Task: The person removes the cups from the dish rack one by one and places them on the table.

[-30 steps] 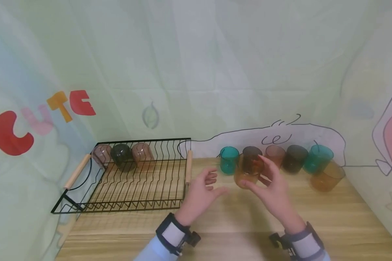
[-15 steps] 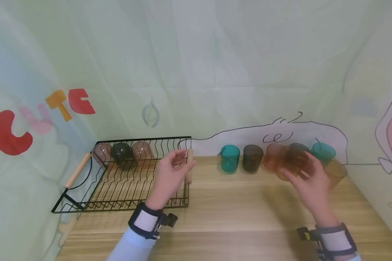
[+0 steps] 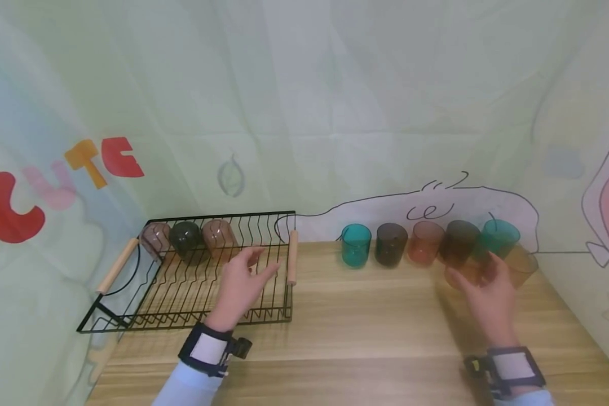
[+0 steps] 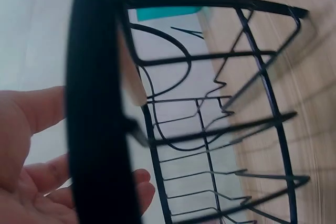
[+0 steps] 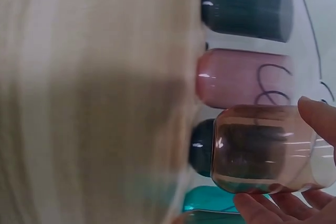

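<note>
My right hand (image 3: 494, 299) holds an amber glass cup (image 5: 252, 150) between thumb and fingers, upright, just in front of a row of cups. Behind it in the head view stand a dark grey cup (image 3: 458, 241) and a teal cup (image 3: 499, 237). Another amber cup (image 3: 525, 265) is to its right, partly hidden by the hand. My left hand (image 3: 237, 287) is over the right part of a black wire dish rack (image 3: 223, 216), its fingers loosely bent and nothing in them. In the left wrist view the rack's frame covers part of that hand.
Three cups sit upside down at the rack's back left: a pinkish one (image 3: 155, 239), a dark one (image 3: 185, 239) and a pink one (image 3: 220, 235). Left of the held cup stand a teal cup (image 3: 356, 245), a grey cup (image 3: 391, 244) and a pink cup (image 3: 426, 242). Wooden handles (image 3: 292, 259) flank the rack.
My right hand has carried the amber cup rightward along the row and lowered it. My left hand has moved left, from beside the rack to over it.
</note>
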Motion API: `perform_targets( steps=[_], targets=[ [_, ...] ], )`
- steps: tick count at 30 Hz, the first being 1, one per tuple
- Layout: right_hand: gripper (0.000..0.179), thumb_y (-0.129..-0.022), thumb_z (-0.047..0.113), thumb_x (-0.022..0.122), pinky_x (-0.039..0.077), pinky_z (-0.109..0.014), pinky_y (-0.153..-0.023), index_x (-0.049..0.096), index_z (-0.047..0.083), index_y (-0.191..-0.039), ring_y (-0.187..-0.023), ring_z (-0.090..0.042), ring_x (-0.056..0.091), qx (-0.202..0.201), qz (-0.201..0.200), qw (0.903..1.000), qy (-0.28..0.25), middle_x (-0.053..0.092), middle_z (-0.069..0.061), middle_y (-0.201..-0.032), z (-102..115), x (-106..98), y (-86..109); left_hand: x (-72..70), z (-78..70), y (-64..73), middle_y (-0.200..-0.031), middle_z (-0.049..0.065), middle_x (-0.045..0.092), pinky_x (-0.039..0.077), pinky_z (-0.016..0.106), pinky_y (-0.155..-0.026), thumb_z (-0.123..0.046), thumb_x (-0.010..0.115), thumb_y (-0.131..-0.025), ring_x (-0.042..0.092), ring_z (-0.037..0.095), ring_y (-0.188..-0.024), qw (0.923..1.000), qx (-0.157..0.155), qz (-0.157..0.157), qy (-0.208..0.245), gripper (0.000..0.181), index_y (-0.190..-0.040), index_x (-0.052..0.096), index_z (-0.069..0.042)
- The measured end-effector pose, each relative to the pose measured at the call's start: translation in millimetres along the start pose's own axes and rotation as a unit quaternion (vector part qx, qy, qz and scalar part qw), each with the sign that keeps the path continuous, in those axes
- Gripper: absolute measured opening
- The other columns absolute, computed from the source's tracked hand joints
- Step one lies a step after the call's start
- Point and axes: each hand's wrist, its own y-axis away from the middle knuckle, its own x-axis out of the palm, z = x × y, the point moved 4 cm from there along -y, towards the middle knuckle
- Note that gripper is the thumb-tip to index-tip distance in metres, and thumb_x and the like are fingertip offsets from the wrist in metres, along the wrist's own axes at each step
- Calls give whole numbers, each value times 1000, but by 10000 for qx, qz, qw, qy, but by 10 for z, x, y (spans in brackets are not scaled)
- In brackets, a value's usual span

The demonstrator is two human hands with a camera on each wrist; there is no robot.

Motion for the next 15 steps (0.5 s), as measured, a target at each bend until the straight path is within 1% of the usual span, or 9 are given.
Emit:
perform_targets(
  steps=[6, 11, 15],
  targets=[
    [97, -75, 50, 72, 36, -45, -98, 17, 18, -149, -128, -28, 35, 201, 4, 9997, 98, 32, -10, -145, -84, 63, -6, 9, 53, 22, -125, 10, 55, 45, 43, -88, -47, 65, -84, 50, 28, -115, 9993, -43, 220, -288, 56, -124, 54, -11],
    [98, -75, 50, 72, 34, -44, -100, 16, 18, -149, -130, -28, 32, 260, -9, 9996, 66, 29, -9, -147, -124, 103, -33, 17, 60, 45, -123, 11, 56, 47, 44, -86, -50, 65, -83, 51, 27, -113, 9983, -81, 341, -463, 55, -123, 56, -12],
    [99, -75, 51, 71, 32, -44, -101, 15, 19, -150, -131, -27, 31, 346, 2, 9994, 58, 28, -8, -148, -152, 127, -52, 28, 67, 65, -124, 11, 55, 46, 45, -86, -49, 65, -83, 50, 27, -114, 9977, -142, 453, -475, 55, -122, 56, -12]
  ],
)
